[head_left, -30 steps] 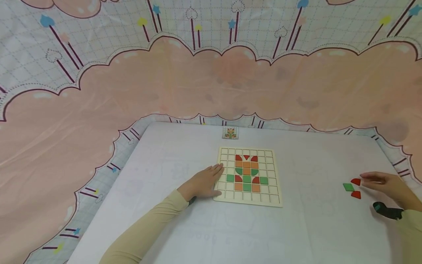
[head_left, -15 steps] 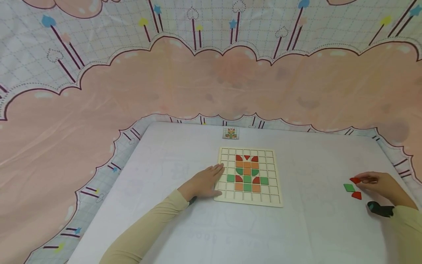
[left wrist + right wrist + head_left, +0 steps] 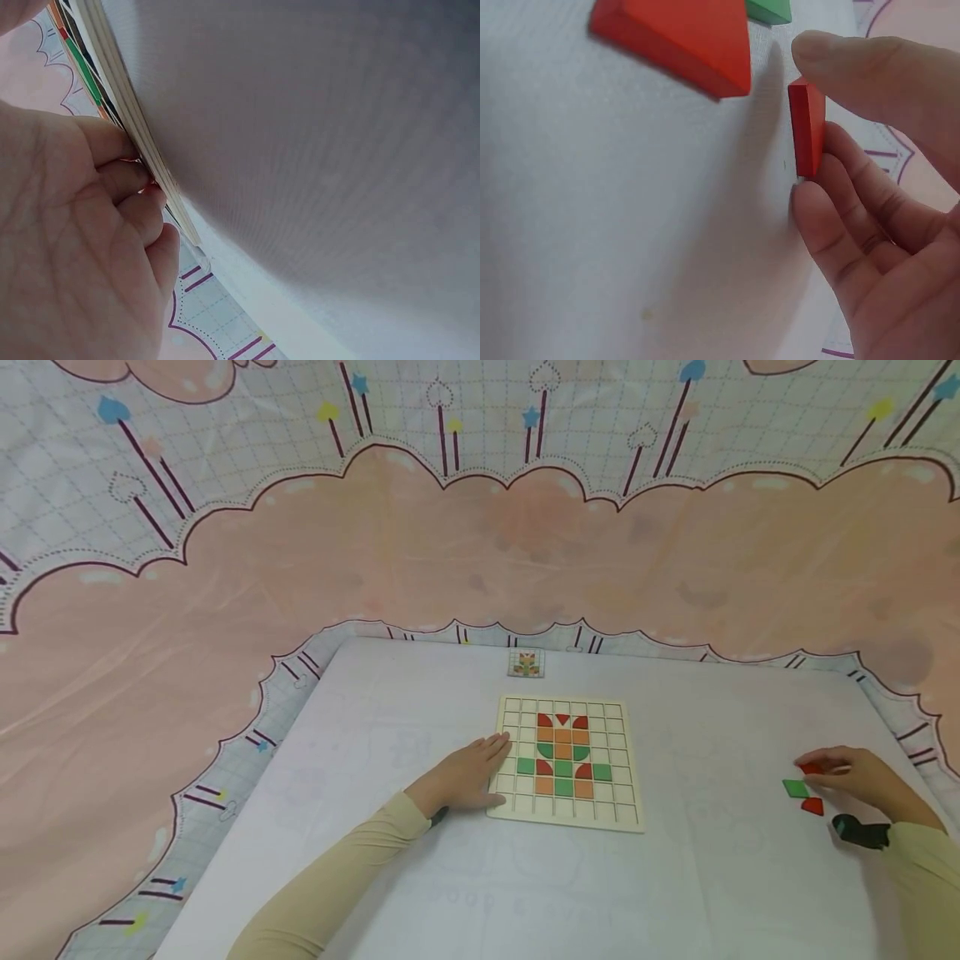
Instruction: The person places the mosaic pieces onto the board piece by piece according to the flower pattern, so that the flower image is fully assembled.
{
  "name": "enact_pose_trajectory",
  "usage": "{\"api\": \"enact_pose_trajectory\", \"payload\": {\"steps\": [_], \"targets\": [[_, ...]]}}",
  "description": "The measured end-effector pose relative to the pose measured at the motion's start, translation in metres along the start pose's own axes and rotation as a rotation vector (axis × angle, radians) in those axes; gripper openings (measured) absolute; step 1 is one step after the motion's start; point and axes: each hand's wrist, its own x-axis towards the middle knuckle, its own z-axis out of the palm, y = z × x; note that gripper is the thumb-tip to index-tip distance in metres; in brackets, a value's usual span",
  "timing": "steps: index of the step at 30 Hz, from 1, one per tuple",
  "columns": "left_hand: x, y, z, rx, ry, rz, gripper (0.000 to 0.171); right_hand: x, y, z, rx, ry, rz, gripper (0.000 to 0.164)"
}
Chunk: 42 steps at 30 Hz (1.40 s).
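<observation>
My left hand (image 3: 467, 774) rests on the table against the left side of a cream grid board (image 3: 628, 810). In the left wrist view its fingertips touch the board's edge (image 3: 142, 127). Red, orange and green tiles sit in the grid, forming a pattern. On the right, my right hand (image 3: 870, 777) is at a red quarter-circle tile (image 3: 810, 768). The right wrist view shows this red tile (image 3: 805, 127) between the thumb and fingers. Close by lie a green diamond-shaped tile (image 3: 795, 788) and a second red tile (image 3: 812, 807).
A small pattern card (image 3: 526, 663) lies behind the board, near the far edge of the white tabletop (image 3: 697, 877). A patterned cloth (image 3: 480, 552) hangs behind and beside the table. Dark bands with a camera (image 3: 858, 832) show at the wrists.
My right hand has moved left and come onto the upper red tile, which it now holds between thumb and fingers. The left hand stays in place at the board.
</observation>
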Motion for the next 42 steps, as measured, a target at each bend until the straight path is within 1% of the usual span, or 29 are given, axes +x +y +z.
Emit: {"api": "enact_pose_trajectory", "payload": {"steps": [2, 4, 6, 9, 16, 20, 23, 26, 29, 33, 37, 42], "targets": [[0.000, 0.000, 0.000, -0.005, -0.002, -0.004, 0.086, 0.000, 0.000, -0.001, -0.013, -0.007, -0.017, 0.045], [0.000, 0.000, 0.001, -0.004, -0.004, -0.005, 0.086, 0.000, 0.001, -0.001, -0.021, 0.000, -0.015, 0.045], [0.000, 0.000, 0.001, -0.005, -0.004, -0.005, 0.086, 0.001, 0.004, -0.001, -0.043, 0.016, 0.001, 0.047], [0.000, 0.000, 0.001, -0.001, -0.001, -0.004, 0.086, 0.000, 0.011, -0.001, -0.042, 0.035, 0.030, 0.053], [0.001, -0.001, 0.002, 0.000, -0.005, -0.009, 0.087, -0.005, 0.026, 0.002, -0.035, 0.091, 0.051, 0.061], [0.001, -0.001, 0.004, 0.010, 0.002, -0.008, 0.087, -0.007, 0.028, 0.001, -0.020, 0.089, 0.089, 0.069], [0.002, -0.001, 0.004, 0.018, 0.003, -0.007, 0.087, -0.007, 0.029, 0.002, -0.022, 0.090, 0.096, 0.068], [0.002, -0.001, 0.004, 0.019, 0.000, -0.008, 0.086, -0.007, 0.030, 0.005, -0.029, 0.110, 0.092, 0.063], [0.001, 0.000, 0.003, 0.013, -0.004, -0.008, 0.087, -0.007, 0.032, 0.009, -0.023, 0.121, 0.103, 0.068], [0.001, 0.000, 0.003, 0.011, -0.007, -0.007, 0.087, -0.009, 0.032, 0.007, -0.008, 0.086, 0.096, 0.073], [0.000, 0.000, 0.002, 0.014, -0.006, -0.010, 0.087, -0.011, 0.029, 0.003, -0.020, 0.066, 0.054, 0.065], [0.000, 0.000, 0.002, 0.007, 0.005, -0.006, 0.086, -0.014, 0.026, 0.002, -0.033, 0.082, 0.009, 0.055]]}}
